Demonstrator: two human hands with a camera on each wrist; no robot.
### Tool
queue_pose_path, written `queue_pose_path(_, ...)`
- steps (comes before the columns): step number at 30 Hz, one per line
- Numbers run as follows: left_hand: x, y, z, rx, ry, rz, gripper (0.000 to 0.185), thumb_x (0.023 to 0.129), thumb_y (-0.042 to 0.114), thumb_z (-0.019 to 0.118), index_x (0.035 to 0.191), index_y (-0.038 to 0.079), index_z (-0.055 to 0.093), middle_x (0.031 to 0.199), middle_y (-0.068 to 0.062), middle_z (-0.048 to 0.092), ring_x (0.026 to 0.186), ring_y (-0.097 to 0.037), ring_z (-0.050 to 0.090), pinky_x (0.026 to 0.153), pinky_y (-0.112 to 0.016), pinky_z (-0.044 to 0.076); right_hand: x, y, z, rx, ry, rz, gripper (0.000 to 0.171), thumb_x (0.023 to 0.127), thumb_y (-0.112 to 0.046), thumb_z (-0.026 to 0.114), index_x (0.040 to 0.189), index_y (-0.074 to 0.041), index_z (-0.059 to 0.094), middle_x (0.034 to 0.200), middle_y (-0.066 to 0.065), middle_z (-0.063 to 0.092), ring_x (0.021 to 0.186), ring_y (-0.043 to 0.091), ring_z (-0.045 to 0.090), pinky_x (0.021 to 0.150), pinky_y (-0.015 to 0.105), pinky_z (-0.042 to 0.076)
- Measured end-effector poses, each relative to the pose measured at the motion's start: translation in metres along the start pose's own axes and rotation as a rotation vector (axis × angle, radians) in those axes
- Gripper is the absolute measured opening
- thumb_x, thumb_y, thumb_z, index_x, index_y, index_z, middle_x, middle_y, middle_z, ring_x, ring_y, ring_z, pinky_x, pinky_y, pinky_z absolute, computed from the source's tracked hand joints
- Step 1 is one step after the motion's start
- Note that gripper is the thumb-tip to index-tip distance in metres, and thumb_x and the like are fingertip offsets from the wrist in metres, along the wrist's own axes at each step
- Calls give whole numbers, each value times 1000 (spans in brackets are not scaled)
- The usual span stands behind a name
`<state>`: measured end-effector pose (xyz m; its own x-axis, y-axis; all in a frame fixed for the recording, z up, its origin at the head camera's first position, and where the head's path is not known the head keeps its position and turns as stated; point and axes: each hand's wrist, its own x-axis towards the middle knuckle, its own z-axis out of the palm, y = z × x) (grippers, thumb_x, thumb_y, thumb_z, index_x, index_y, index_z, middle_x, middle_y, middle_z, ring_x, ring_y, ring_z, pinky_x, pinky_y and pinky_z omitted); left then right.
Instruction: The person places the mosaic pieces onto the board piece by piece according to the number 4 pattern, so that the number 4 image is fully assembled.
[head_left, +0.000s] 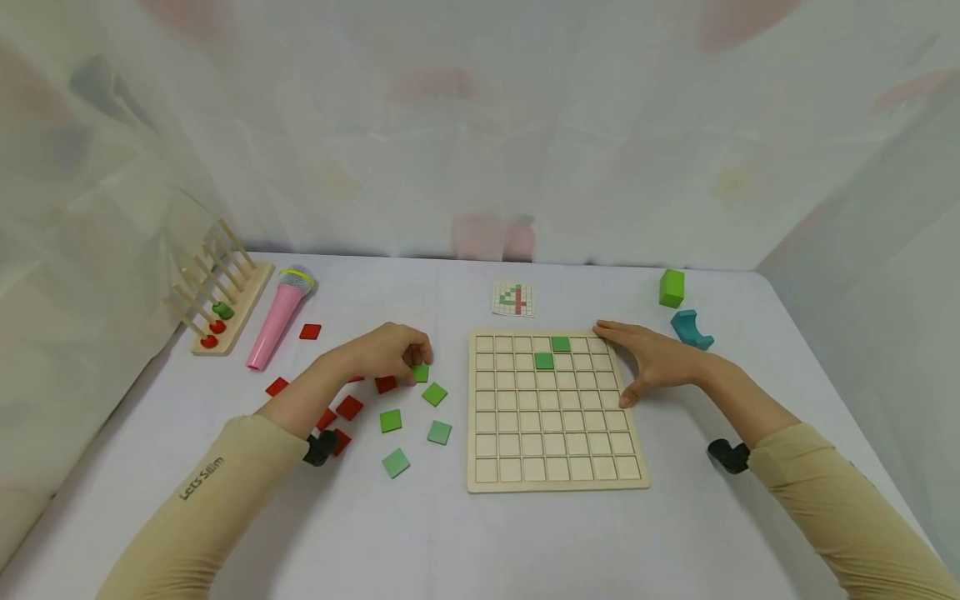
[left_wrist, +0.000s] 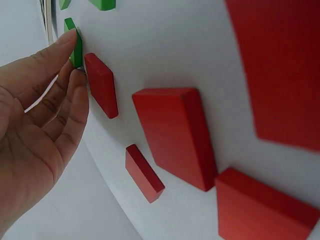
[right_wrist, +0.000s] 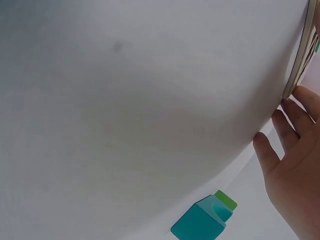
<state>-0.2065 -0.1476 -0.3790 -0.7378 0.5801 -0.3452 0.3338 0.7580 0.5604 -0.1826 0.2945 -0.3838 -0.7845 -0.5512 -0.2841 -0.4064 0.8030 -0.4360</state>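
Note:
My left hand pinches a green square tile between thumb and fingers, low over the table beside a red tile. My right hand rests along the right edge of a wooden grid board, fingers spread, with the fingertips at the far corner and the thumb lower down the side. Two green tiles, one in the top row and one in the row below, sit in the board's squares. More green tiles lie loose between the left hand and the board.
Several red tiles lie around the left forearm. Beyond the board is a small pattern card. A pink microphone and a wooden peg stand are far left; a green block and a teal curved block are far right.

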Motion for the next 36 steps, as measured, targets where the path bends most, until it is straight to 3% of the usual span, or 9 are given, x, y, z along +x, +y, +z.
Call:
queue_pose_path(15,3,-1,2,10,5,8,22,81,6,78,96,11,63,93,-6,63,89,-18,56,79,-28,51,1,2,1,15,-1,17,123,63,-52,87,157,-6,22,165,20,17,151,46,16,118,67,20)
queue_pose_path(24,2,0,0,-28,20,3,20,82,5,76,95,11,62,101,-6,66,95,-20,61,81,-30,53,1,3,2,23,-6,29,123,63,-51,87,157,-7,21,165,19,17,152,45,15,118,66,19)
queue_pose_path(31,6,7,-2,-63,84,17,10,88,7,71,92,9,62,94,-5,65,88,-18,57,75,-26,48,1,2,2,41,0,2,122,64,-50,87,156,-4,22,165,21,17,151,47,14,117,68,18)
queue_pose_path(36,14,22,-4,-94,150,37,12,87,10,70,99,10,66,91,-6,65,81,-17,58,72,-26,47,0,1,2,43,2,-4,121,64,-49,87,156,-4,22,164,22,18,151,47,15,117,68,18)
